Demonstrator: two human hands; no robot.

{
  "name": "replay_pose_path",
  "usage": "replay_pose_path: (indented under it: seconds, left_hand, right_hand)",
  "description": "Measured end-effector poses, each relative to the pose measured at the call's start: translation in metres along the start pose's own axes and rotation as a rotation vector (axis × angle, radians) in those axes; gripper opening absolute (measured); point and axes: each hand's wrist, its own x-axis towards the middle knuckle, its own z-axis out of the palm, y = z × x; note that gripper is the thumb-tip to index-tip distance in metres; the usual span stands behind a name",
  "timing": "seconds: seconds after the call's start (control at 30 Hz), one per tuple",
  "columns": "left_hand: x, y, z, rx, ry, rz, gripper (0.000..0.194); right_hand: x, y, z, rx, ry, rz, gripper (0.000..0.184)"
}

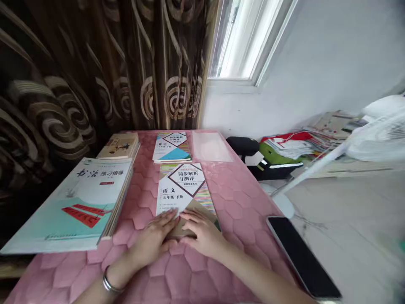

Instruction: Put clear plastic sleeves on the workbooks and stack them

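Head view, two hands [153, 235] [202, 232] on one workbook [183, 190], one phone [302, 255]

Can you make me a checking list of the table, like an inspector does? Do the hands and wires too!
Surface: pink quilted table cover, hexagon pattern.
Job's things: near booklet lies flat under both hands; far booklet lies beyond it.
Clutter: book stack on the left, dark-screened phone at the right edge, pale sheet in the far right corner.
Hands: left hand and right hand rest on the near booklet's lower part.
Cables: thin dark lines on the floor; can't tell if they're cords.
Surroundings: patterned curtain, window, white stand.
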Motion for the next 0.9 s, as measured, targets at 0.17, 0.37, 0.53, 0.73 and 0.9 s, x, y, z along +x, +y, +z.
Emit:
replay_pose_path:
  seconds: [0.17,0.37,0.53,0.73,0.9]
  left_hand:
    - [-0.010,-0.015,-0.011,-0.026,0.036,0.049,0.049]
    - [-0.027,-0.032,-0.013,-0.057,0.152,0.076,0.040]
    - [-0.028,-0.033,-0.015,-0.086,0.160,0.075,0.041]
    - [-0.027,-0.034,-0.017,-0.144,0.148,0.060,0.041]
    - [-0.028,-0.035,-0.014,-0.173,0.151,0.045,0.042]
  right_hand:
    - [-0.018,0.015,-0.011,-0.030,-0.015,0.055,0.016]
    - [-0.041,0.037,-0.024,-0.053,-0.018,0.063,0.015]
    - [-0.055,0.051,-0.038,-0.087,-0.018,0.053,0.012]
    - [-0.069,0.065,-0.054,-0.087,-0.005,0.039,0.012]
    - [-0.074,0.070,-0.056,-0.112,-0.029,0.049,0.014]
